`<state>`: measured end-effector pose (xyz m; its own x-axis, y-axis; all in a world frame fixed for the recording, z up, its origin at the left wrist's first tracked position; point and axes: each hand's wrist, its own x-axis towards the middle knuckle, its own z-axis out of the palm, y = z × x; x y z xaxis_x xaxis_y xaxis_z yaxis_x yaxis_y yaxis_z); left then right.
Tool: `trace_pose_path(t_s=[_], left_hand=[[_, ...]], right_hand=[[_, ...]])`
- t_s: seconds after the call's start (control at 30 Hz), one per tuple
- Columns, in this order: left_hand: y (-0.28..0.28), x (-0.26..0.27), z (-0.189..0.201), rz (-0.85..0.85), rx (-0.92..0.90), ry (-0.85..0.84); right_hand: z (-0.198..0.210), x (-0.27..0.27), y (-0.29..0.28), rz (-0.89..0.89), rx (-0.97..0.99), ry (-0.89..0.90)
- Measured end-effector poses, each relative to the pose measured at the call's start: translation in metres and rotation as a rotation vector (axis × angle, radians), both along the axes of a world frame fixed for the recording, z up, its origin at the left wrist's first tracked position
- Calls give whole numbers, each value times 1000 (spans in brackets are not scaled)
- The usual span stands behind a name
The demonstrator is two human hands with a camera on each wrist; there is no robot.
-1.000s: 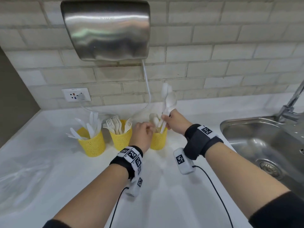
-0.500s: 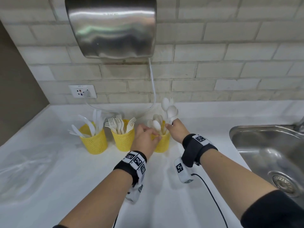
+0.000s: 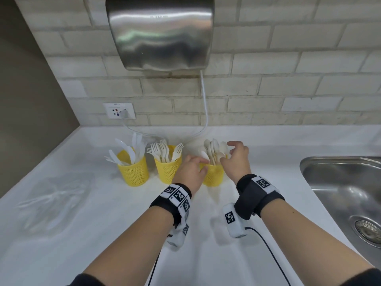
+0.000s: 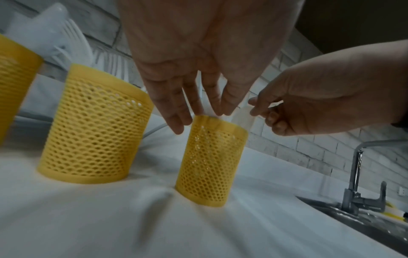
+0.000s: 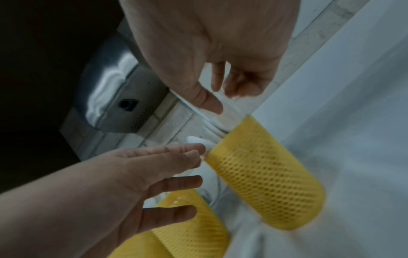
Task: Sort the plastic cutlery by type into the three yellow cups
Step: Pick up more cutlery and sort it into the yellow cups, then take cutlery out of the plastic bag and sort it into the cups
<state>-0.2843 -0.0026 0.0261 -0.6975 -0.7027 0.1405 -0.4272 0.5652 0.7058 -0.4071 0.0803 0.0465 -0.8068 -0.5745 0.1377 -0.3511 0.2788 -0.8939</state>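
**Three mesh cups loaded; both hands at the spoon cup**

Spoon cup (image 3: pixel 213 175): yellow mesh, upright on the white counter (image 3: pixel 103 234), standing between the two hands. White plastic spoons (image 3: pixel 212 150) stand in it bowl-up, fanned above the rim.

Left hand (image 3: pixel 190 172): fingers straight and loosely spread, holding nothing. The fingertips (image 4: pixel 176 122) lie at the cup's near-left rim; the left wrist view shows them touching or just short of the rim, cannot tell which.

Right hand (image 3: pixel 237 159): over the cup's right side, fingers relaxed and parted, thumb (image 5: pixel 207 101) beside the spoon handles. Whether it touches a handle cannot be told; no pinch is visible.

Fork cup (image 3: pixel 168 170): just left of the left hand, same yellow mesh, upright, holding white forks (image 3: pixel 165 150) tines-up.

Knife cup (image 3: pixel 134 172): farther left of the left hand, upright, holding white knives (image 3: pixel 132 149), several leaning out over the left rim.

Beyond the hands: steel hand dryer (image 3: pixel 160 34) on the brick wall. Right of the right hand: steel sink (image 3: pixel 346 193). Far left of the left hand: clear plastic bag (image 3: pixel 51 199) lying flat on the counter.
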Motion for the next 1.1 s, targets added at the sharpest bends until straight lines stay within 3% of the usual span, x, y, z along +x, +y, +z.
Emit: trace_pose_path(t_s=[0.1, 0.27, 0.4, 0.47, 0.63, 0.93, 1.1], left_hand=[[-6, 26, 11, 44, 15, 57], [-26, 105, 24, 253, 2, 192], [-56, 190, 12, 494, -27, 182], [-73, 234, 0, 618, -35, 131], [-109, 312, -24, 860, 2, -214], [-143, 338, -46, 809, 6, -364], [-145, 342, -50, 723, -23, -409]], right_hand=[[15, 29, -7, 18, -86, 59], [20, 105, -44, 302, -96, 70], [7, 176, -77, 541, -65, -15], [-7, 210, -96, 645, -3, -35], [-37, 277, -151, 831, 174, 79], [-59, 326, -231, 946, 420, 548], [-72, 329, -238, 912, 519, 667]])
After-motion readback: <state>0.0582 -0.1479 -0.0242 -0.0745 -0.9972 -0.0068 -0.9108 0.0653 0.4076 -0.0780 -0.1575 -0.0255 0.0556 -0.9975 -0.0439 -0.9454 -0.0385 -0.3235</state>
